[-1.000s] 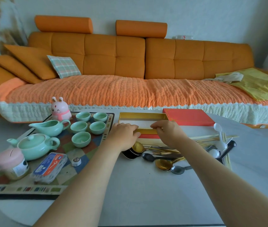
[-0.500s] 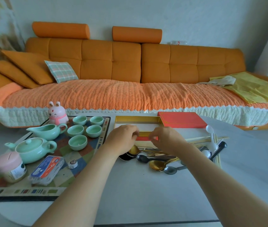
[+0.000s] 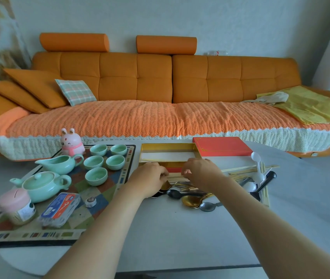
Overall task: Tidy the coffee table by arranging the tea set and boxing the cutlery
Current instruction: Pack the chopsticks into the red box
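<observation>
An open gold-lined box (image 3: 167, 146) stands at the table's far middle, its red lid (image 3: 220, 147) beside it on the right. In front of the box my left hand (image 3: 150, 181) and my right hand (image 3: 202, 174) meet, each gripping an end of a bundle of wooden chopsticks (image 3: 177, 178) just above the cutlery pile. Gold (image 3: 190, 201), black (image 3: 173, 193) and grey spoons (image 3: 207, 206) lie below them. On the patterned mat (image 3: 99, 200) to the left sit the mint teapot (image 3: 43, 184), the pitcher (image 3: 59, 164) and several cups (image 3: 96, 162).
More chopsticks (image 3: 246, 169), white plastic spoons (image 3: 256, 160) and a black-handled utensil (image 3: 266, 181) lie right of my hands. A pink rabbit figure (image 3: 71, 142), a pink-lidded jar (image 3: 17, 206) and a blue-red packet (image 3: 59, 208) share the mat. An orange sofa (image 3: 160, 81) stands behind the table.
Both hands have drawn back a little from the box's front edge toward me. The chopstick bundle now shows between them. The view has tilted slightly upward.
</observation>
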